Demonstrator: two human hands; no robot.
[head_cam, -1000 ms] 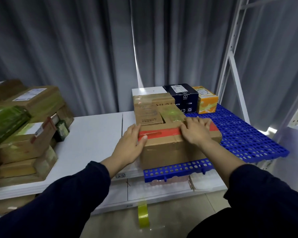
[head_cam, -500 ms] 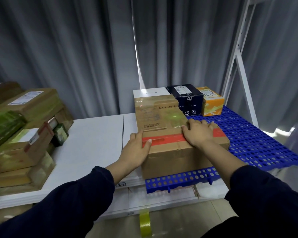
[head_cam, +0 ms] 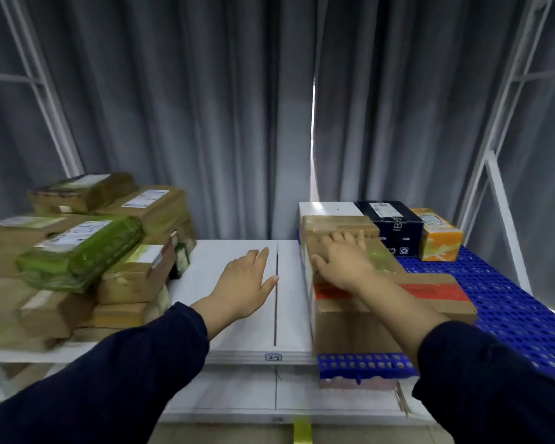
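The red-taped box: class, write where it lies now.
Head view, right of centre: the red-taped box lies at the front edge of the blue mat, just before the brown box under the right hand.

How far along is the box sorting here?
Done: red-taped box sits on the blue mat. In hand: right hand rests on the brown box behind it, left hand hovers open above the white shelf. Left, probably: the parcel pile at the shelf's left.

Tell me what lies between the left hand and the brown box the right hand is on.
Only bare white shelf, split by a narrow front-to-back seam; the head view shows nothing else between left hand and brown box.
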